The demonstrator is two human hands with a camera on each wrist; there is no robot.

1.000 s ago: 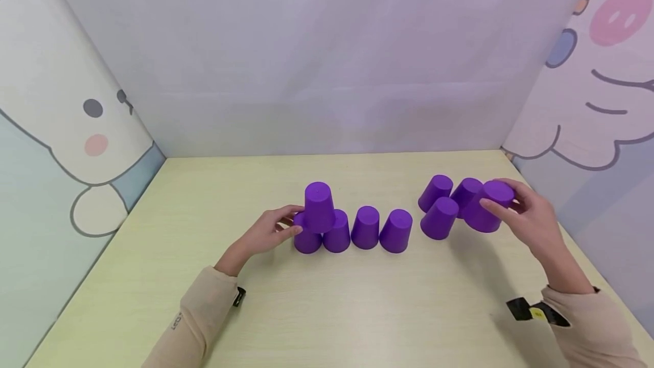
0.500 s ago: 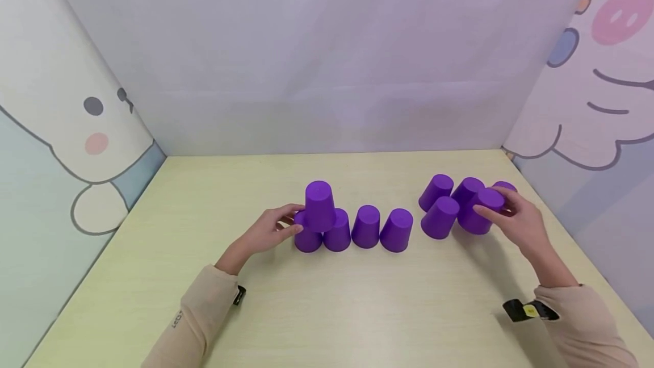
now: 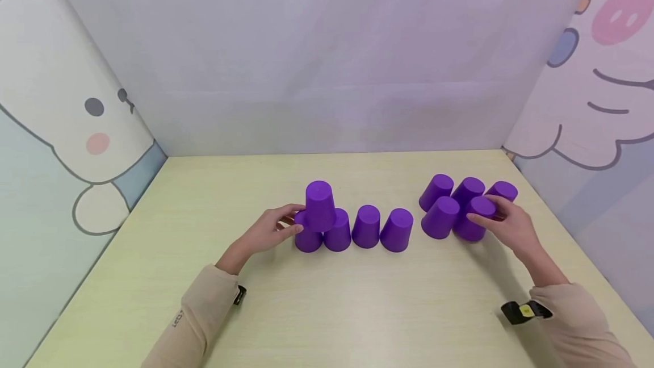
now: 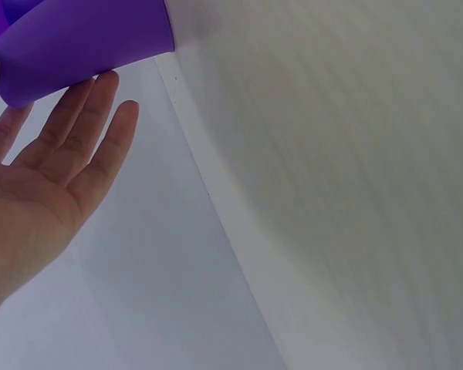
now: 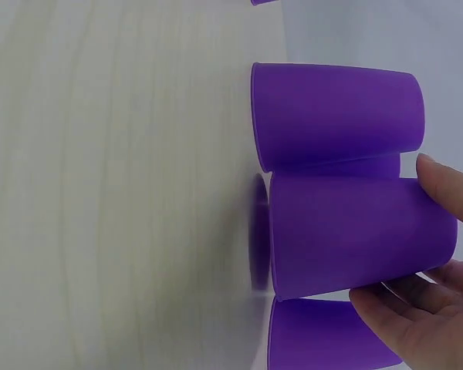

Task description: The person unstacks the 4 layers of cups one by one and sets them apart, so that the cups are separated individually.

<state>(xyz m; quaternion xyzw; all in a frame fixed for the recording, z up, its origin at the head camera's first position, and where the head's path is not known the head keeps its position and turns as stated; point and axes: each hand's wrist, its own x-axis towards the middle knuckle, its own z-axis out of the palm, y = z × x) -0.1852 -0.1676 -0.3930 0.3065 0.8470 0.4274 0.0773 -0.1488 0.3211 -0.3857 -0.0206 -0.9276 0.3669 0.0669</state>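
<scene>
At frame right, the right hand [image 3: 512, 227] pinches a purple cup [image 3: 471, 227]; tilting could knock its neighbour [image 3: 440, 218]. At centre, the left hand [image 3: 268, 230], grip relaxed, touches a lower cup [image 3: 308, 241]; nudging might topple the upper cup [image 3: 319, 207].

- Screened tabletop booth [image 3: 327, 124]; what lies beyond is staying unclear.
- Pale wood-grain table [image 3: 378, 311] is spreading from 6 o'clock.
- Plain backdrop [image 3: 327, 44] is closing 12 o'clock.
- Cartoon panel [image 3: 46, 84] is flanking 10 o'clock, pig-snouted panel [image 3: 587, 84] 2 o'clock.
</scene>
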